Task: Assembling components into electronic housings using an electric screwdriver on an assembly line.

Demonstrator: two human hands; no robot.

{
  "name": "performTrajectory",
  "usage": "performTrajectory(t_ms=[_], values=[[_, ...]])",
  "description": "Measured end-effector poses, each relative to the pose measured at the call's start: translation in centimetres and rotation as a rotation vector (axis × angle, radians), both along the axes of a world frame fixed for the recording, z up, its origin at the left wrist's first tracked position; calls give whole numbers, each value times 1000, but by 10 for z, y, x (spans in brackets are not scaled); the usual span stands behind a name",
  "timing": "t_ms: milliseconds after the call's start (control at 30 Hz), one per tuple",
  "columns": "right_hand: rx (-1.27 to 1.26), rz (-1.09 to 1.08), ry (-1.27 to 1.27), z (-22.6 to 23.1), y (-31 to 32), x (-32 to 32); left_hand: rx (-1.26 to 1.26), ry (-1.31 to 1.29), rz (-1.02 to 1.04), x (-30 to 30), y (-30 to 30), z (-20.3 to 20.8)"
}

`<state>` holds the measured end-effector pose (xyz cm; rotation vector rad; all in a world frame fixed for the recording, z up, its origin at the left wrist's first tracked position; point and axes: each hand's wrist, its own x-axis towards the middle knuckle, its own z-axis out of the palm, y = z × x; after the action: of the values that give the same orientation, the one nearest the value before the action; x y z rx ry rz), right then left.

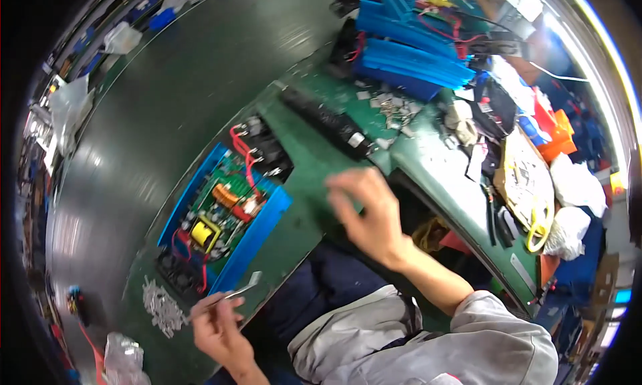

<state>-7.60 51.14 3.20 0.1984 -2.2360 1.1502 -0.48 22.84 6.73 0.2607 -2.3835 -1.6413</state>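
My left hand [219,331] is closed, pinching a slim metal strip [242,290] with a small flat grey end, beside the near end of an opened electronic unit. That unit has a blue metal housing [257,234], a green circuit board [231,177], a yellow-wrapped transformer [205,234] and red wires. Black end panels with fans [264,144] lie at both its ends. My right hand [368,211] hovers over the bench edge, slightly blurred, fingers bent and apart from the thumb, with nothing visible in it.
A pile of small grey pieces [162,307] lies left of my left hand. Ahead are a long black bar [328,121], scattered metal clips [394,109] and stacked blue housings [411,57]. Pliers [490,214], yellow tape [539,231] and bags crowd the right bench. A grey metal surface [167,97] runs along the left.
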Motion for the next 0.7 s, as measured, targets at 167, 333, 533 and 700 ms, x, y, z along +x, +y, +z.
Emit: performTrajectory(t_ms=[167, 333, 533, 700], values=[[435, -343, -59, -6, 58, -37, -281, 271, -19, -22, -12, -8], [617, -270, -223, -2, 53, -58, -383, 399, -161, -44, -6, -20], [233, -101, -554, 14, 34, 24, -407, 355, -189, -48, -13, -25], [-670, 159, -1136, -10, 18, 102, -546, 386, -205, -56, -22, -32]])
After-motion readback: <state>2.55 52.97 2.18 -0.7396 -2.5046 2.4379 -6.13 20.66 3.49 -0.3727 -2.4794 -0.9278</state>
